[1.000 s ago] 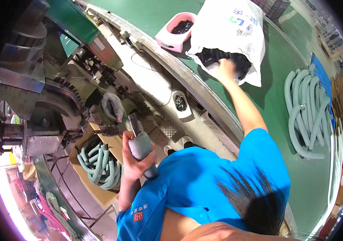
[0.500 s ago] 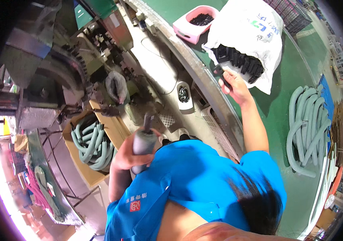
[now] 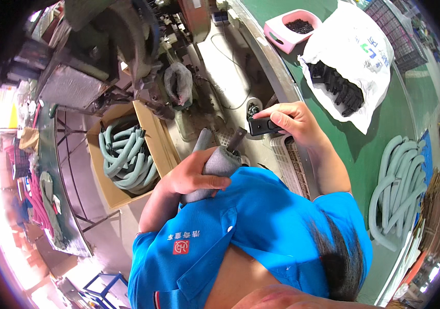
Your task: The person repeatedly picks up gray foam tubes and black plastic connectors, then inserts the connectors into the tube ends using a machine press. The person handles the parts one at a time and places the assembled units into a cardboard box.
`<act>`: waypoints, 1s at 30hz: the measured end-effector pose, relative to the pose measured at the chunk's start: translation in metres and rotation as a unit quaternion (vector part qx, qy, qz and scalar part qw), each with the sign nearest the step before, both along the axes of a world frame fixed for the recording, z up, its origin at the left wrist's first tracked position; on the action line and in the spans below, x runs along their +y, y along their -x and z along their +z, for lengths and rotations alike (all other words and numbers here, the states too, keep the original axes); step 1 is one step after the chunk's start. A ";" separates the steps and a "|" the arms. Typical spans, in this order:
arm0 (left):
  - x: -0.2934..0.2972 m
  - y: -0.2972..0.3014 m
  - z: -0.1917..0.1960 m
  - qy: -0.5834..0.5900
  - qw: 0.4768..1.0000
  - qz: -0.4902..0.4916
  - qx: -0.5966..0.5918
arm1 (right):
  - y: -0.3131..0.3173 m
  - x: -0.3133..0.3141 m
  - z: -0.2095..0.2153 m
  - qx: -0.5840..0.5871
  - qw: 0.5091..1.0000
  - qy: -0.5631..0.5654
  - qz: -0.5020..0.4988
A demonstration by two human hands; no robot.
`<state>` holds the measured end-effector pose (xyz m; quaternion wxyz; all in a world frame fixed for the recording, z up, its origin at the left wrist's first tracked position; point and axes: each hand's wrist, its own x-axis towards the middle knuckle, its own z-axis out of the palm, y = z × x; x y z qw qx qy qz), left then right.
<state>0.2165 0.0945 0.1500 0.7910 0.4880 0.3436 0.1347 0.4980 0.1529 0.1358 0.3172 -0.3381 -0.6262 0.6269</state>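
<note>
My left hand (image 3: 191, 177) is closed round a grey foam-covered tube (image 3: 222, 164) in front of my chest. A narrow dark end piece (image 3: 236, 139) sticks out of the foam at its upper end. To the right, my right hand (image 3: 300, 123) pinches a black plastic part (image 3: 262, 126) between thumb and fingers. The part is close to the dark end piece, with a small gap between them. Past my right hand, a white sack (image 3: 369, 41) lies on the green worktable (image 3: 336, 152), its mouth showing many similar black parts (image 3: 341, 87).
A pink scoop-shaped bin (image 3: 282, 44) with small black pieces stands beside the sack. Grey foam tubes (image 3: 395, 180) lie piled on the table's right. At left, a cardboard box (image 3: 101, 185) holds more tubes (image 3: 122, 154), near a machine (image 3: 127, 46). A dark crate (image 3: 402, 38) stands behind the sack.
My right hand has moved left, away from the sack's mouth, bringing the black plastic part near the tube's end. The foam tube has come up and rightward in the picture. The view has shifted.
</note>
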 end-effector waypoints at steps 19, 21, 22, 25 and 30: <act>-0.038 0.054 -0.027 -0.166 0.980 0.064 0.093 | 0.090 0.032 -0.027 -0.072 0.964 -0.006 0.257; -0.043 0.075 -0.026 -0.271 0.929 0.051 0.245 | 0.100 0.034 -0.037 -0.095 0.971 0.025 0.220; -0.048 0.088 -0.041 -0.287 0.904 0.054 0.312 | 0.106 0.035 -0.042 -0.085 0.979 0.014 0.187; -0.057 0.098 -0.076 -0.343 0.827 0.177 0.408 | 0.132 0.046 -0.057 -0.080 0.984 0.040 0.156; -0.016 0.139 -0.087 -0.415 0.755 0.249 0.442 | 0.192 0.097 -0.083 -0.248 0.930 -0.266 -0.050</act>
